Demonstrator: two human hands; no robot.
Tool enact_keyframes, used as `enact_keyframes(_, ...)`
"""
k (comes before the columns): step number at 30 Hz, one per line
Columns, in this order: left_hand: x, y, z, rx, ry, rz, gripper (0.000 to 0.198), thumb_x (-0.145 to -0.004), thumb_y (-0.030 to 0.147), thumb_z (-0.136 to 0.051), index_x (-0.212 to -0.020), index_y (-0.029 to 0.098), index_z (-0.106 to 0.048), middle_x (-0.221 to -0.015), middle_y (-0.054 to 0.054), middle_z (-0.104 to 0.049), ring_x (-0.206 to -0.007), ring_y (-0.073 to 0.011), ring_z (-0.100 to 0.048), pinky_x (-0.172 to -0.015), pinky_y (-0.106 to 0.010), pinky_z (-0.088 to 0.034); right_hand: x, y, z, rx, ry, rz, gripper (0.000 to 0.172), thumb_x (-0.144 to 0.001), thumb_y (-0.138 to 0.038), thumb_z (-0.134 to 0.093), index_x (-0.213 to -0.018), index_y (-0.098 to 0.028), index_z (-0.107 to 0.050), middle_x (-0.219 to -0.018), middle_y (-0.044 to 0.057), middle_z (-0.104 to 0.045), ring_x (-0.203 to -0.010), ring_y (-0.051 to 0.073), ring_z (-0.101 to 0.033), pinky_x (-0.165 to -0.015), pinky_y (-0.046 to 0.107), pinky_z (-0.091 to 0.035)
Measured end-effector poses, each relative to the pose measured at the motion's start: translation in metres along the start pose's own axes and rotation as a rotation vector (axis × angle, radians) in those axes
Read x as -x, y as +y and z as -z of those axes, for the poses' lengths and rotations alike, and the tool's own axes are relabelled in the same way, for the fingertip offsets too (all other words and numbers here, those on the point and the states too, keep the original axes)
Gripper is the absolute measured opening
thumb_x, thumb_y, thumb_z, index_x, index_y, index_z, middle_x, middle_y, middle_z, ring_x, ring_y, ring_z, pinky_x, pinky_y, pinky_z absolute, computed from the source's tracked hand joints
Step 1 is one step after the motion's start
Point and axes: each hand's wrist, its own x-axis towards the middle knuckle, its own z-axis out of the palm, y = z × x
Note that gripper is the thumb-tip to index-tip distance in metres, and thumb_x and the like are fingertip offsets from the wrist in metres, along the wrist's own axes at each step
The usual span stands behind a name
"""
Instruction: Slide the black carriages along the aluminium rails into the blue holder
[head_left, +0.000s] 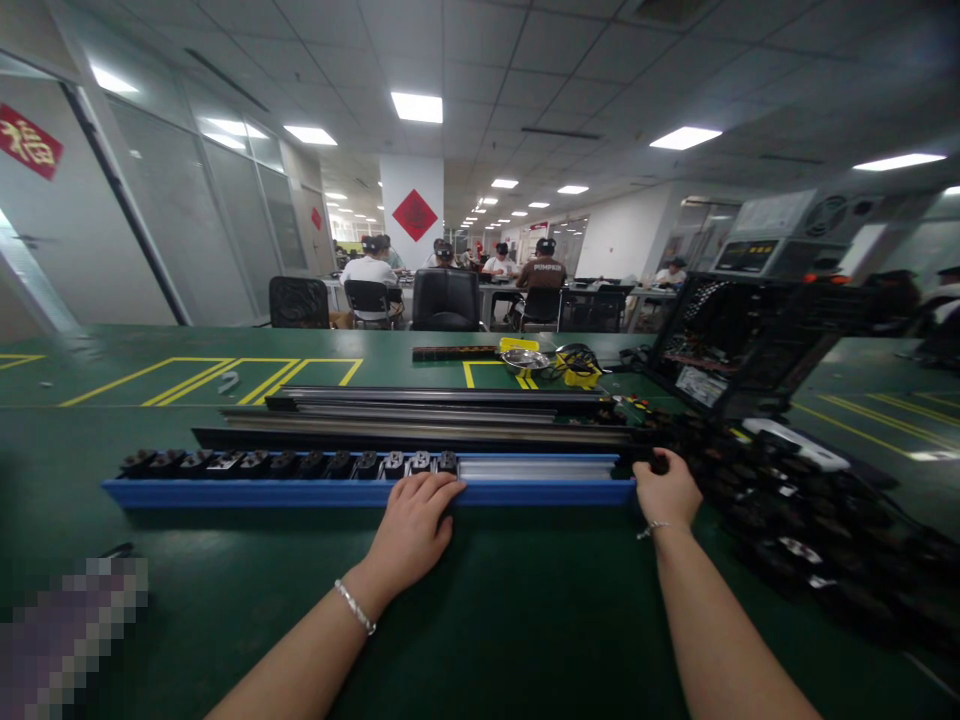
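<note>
A long blue rail lies across the green table in front of me. A row of several black socket modules fills its left half; the right half shows a bare silver channel. My left hand rests on the rail's front edge, fingers curled over it beside the last module. My right hand is at the rail's right end, fingers closed around a black module at the edge of a pile of loose black modules.
Longer black and silver rails lie behind the blue one. An open computer case stands at the right. A metal bowl and yellow trays sit farther back. Seated people work at distant tables.
</note>
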Motion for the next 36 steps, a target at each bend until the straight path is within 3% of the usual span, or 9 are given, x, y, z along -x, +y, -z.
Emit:
enact_keyframes(2, 0.0, 0.0, -0.001, 0.001, 0.001, 0.003, 0.048, -0.077, 0.016, -0.05, -0.123, 0.03, -0.048, -0.125, 0.0, -0.053, -0.115, -0.0222, -0.042, -0.098, -0.045, -0.032, -0.001, 0.002, 0.005, 0.021, 0.037, -0.002, 0.048, -0.064, -0.033, -0.051, -0.108, -0.017, -0.061, -0.093, 0.01, -0.065, -0.081, 0.025, -0.058, -0.077, 0.036, -0.043)
enact_keyframes(7, 0.0, 0.0, -0.002, -0.008, 0.01, 0.006, 0.048, -0.077, 0.017, -0.05, -0.123, 0.031, -0.047, -0.125, 0.0, -0.053, -0.115, -0.0224, -0.042, -0.098, -0.045, -0.033, -0.003, 0.009, 0.008, 0.072, -0.132, 0.018, 0.043, -0.063, -0.036, -0.052, -0.102, -0.022, -0.063, -0.088, 0.008, -0.066, -0.077, 0.023, -0.058, -0.072, 0.034, -0.044)
enact_keyframes(13, 0.0, 0.0, -0.002, -0.016, 0.012, -0.001, 0.049, -0.077, 0.016, -0.051, -0.123, 0.03, -0.048, -0.125, 0.0, -0.053, -0.114, -0.023, -0.043, -0.098, -0.046, -0.034, -0.012, 0.023, 0.007, 0.125, -0.184, 0.082, 0.047, -0.066, -0.034, -0.05, -0.11, -0.022, -0.061, -0.089, 0.007, -0.065, -0.073, 0.021, -0.059, -0.069, 0.032, -0.045)
enact_keyframes(20, 0.003, -0.003, -0.004, -0.02, 0.038, -0.026, 0.05, -0.075, 0.015, -0.051, -0.124, 0.028, -0.047, -0.123, -0.006, -0.049, -0.114, -0.0241, -0.044, -0.098, -0.047, -0.037, -0.017, 0.035, 0.001, 0.253, -0.236, 0.414, 0.043, -0.068, -0.021, -0.046, -0.107, -0.016, -0.064, -0.113, 0.01, -0.059, -0.101, 0.021, -0.055, -0.09, 0.032, -0.042)
enact_keyframes(25, 0.005, -0.004, -0.005, -0.014, 0.088, -0.014, 0.046, -0.076, 0.015, -0.049, -0.121, 0.026, -0.048, -0.119, -0.008, -0.049, -0.113, -0.0251, -0.044, -0.097, -0.047, -0.04, -0.011, 0.029, 0.004, 0.409, -0.319, 0.433, 0.046, -0.072, -0.02, -0.046, -0.116, -0.021, -0.06, -0.112, 0.009, -0.061, -0.099, 0.023, -0.056, -0.086, 0.035, -0.044)
enact_keyframes(33, 0.005, -0.004, -0.008, 0.001, 0.139, 0.022, 0.04, -0.078, 0.015, -0.047, -0.117, 0.019, -0.047, -0.122, -0.011, -0.047, -0.115, -0.0253, -0.043, -0.099, -0.047, -0.04, -0.009, 0.028, 0.003, 0.399, -0.295, 0.424, 0.039, -0.08, -0.031, -0.04, -0.108, -0.018, -0.064, -0.115, 0.009, -0.061, -0.103, 0.023, -0.054, -0.09, 0.035, -0.04)
enact_keyframes(36, 0.004, -0.003, -0.008, -0.011, 0.137, 0.021, 0.038, -0.078, 0.014, -0.046, -0.117, 0.018, -0.048, -0.122, -0.011, -0.048, -0.116, -0.0254, -0.043, -0.099, -0.048, -0.04, -0.006, 0.021, 0.005, 0.332, -0.167, 0.418, 0.036, -0.079, -0.027, -0.039, -0.101, -0.016, -0.065, -0.111, 0.01, -0.062, -0.102, 0.022, -0.053, -0.092, 0.035, -0.038)
